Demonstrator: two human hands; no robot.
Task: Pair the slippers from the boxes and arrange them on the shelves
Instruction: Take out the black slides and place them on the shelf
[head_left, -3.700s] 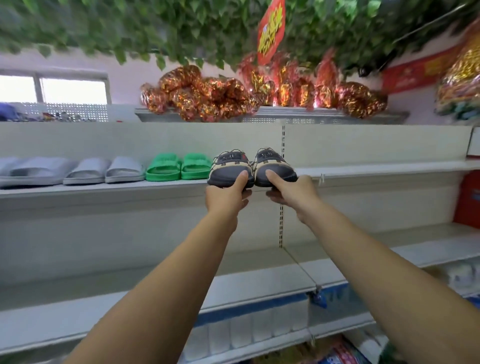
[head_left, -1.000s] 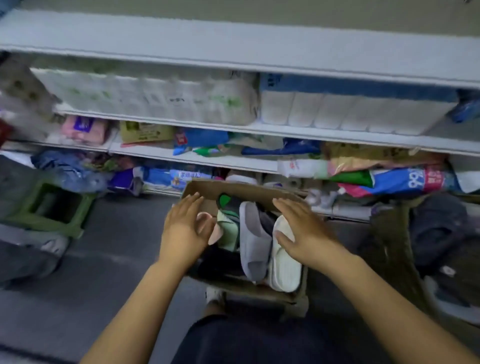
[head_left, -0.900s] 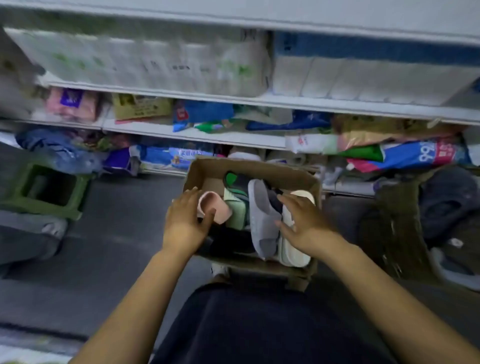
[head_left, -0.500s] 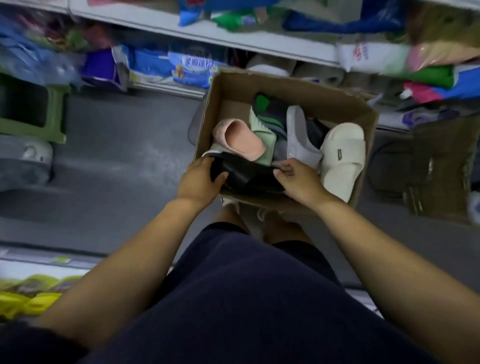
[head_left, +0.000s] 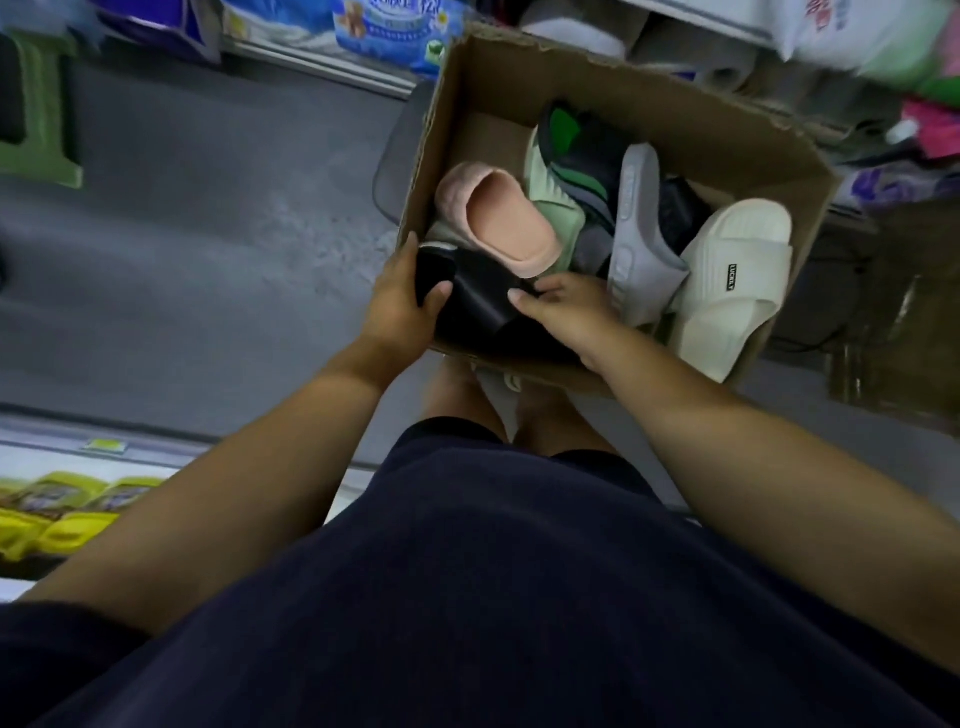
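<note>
The person is bending over the cardboard box (head_left: 675, 119), clasping the black slipper (head_left: 478, 304) lying at its seven o'clock corner, left hand (head_left: 397, 306) curling round one end and right hand (head_left: 569, 312) pinching the strap, seemingly steadying both ends for lifting it clear of the pile.

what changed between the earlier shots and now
The left hand and right hand left the dark pair on the upper shelf and came down to the cardboard box on the floor. There they moved off the pink slipper and white slipper to the box's near edge, where both now grip a black slipper. The pink slipper, grey slipper and white slipper stayed in the box.
</note>
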